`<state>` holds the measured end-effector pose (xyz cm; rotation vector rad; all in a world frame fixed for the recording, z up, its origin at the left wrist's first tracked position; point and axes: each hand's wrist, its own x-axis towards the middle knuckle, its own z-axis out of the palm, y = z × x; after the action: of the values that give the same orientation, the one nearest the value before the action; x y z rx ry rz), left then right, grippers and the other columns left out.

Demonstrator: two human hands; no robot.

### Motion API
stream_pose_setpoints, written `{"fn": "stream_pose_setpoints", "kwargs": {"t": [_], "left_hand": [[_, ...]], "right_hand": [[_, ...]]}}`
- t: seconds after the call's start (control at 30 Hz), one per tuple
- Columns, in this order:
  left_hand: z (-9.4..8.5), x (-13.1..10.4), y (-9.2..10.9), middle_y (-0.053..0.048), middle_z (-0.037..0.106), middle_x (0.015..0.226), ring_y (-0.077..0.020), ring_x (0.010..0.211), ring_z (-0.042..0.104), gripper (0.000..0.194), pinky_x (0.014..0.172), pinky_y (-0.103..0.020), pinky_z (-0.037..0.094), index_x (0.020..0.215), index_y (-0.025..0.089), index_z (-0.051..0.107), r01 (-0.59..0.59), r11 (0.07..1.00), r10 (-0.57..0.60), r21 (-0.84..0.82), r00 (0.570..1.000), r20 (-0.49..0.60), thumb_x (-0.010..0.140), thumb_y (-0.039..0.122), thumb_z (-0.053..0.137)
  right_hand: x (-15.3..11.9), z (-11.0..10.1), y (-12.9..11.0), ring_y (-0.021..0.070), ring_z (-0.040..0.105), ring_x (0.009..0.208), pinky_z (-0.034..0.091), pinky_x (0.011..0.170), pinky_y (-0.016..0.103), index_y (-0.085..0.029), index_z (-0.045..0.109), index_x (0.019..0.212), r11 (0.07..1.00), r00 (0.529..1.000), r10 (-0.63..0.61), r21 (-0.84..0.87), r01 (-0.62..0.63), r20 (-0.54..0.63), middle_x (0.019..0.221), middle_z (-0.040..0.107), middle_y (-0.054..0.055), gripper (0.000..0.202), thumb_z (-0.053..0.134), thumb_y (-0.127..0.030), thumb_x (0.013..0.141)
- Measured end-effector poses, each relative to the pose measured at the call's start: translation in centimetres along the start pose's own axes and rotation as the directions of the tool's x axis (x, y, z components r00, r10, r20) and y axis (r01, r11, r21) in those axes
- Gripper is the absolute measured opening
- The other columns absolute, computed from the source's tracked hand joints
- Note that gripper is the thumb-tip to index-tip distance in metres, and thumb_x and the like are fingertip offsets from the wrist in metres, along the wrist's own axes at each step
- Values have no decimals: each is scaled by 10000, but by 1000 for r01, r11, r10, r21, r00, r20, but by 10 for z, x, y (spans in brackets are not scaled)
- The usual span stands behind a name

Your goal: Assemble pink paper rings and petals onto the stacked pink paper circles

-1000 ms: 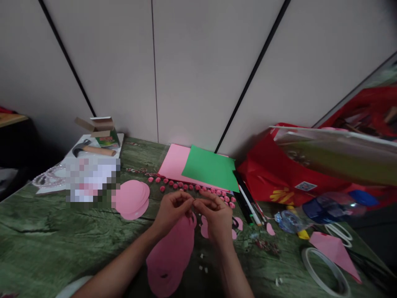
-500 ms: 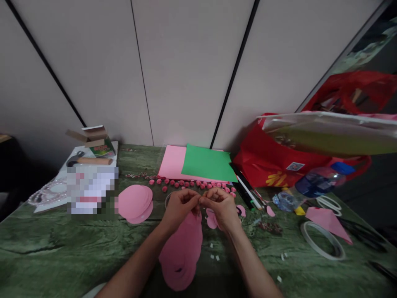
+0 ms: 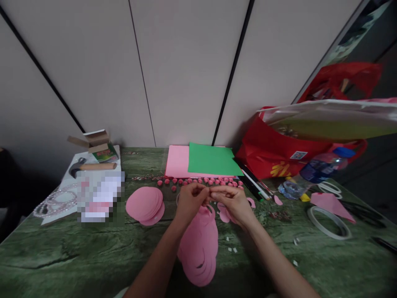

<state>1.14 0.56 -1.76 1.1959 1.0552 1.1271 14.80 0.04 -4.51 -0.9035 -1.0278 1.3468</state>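
Above the middle of the table my left hand (image 3: 191, 203) and my right hand (image 3: 233, 203) meet at the fingertips. Both are closed in a pinch, and whatever lies between them is too small to make out. Just below, a pile of pink paper pieces (image 3: 200, 244) with curved cut edges lies on the table, and a pink paper loop (image 3: 211, 212) shows under the fingers. Left of my left hand is a stack of pink paper discs (image 3: 143, 203). Small pink paper scraps (image 3: 223, 214) lie partly hidden by my right hand.
Small pink rolled balls (image 3: 174, 188) line up before green paper (image 3: 214, 159) and pink paper (image 3: 177, 160). Rightward are a red bag (image 3: 263, 149), a plastic bottle (image 3: 319, 169) and a tape roll (image 3: 328, 223). A hammer (image 3: 97, 166) and an open box (image 3: 104, 151) are at left.
The view has shifted, so the table things sit a little further right. My hands remain together at the fingertips; my right fingers look straighter. A pink loop now shows beneath them.
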Motion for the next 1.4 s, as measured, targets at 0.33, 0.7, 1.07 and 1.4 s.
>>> {"fn": "stream_pose_setpoints", "kwargs": {"t": [0.33,0.7,1.07,1.4], "left_hand": [[3,-1,-1,21,548,429,-85,394,497,130,421,-193,417,588,132,577,15,999,-16,-43,1000,-21,661,239,587],[0,-1,-3,19,555,430,-94,399,502,112,431,-203,416,622,131,591,-32,999,33,7,999,-22,665,234,584],[12,-9,3,20,580,469,-89,416,517,152,442,-194,426,674,137,578,-90,996,89,16,995,41,684,283,618],[12,-11,11,19,587,492,-84,434,526,205,468,-194,421,634,136,560,-100,994,95,32,985,146,715,318,608]], "right_hand": [[-4,0,-4,200,677,696,553,718,377,-158,681,807,995,999,50,88,-48,-19,738,713,56,257,748,-284,594],[-5,1,-8,230,675,763,550,718,396,-147,649,869,995,998,58,79,-59,15,815,713,89,328,735,-318,602],[-7,-1,-27,160,656,544,548,543,256,-129,660,773,997,992,56,50,-51,-109,646,709,46,370,806,-243,453],[-8,-2,-32,75,549,428,476,451,179,-151,588,584,997,989,-71,-19,69,-130,479,605,-47,267,803,-249,458]]}}
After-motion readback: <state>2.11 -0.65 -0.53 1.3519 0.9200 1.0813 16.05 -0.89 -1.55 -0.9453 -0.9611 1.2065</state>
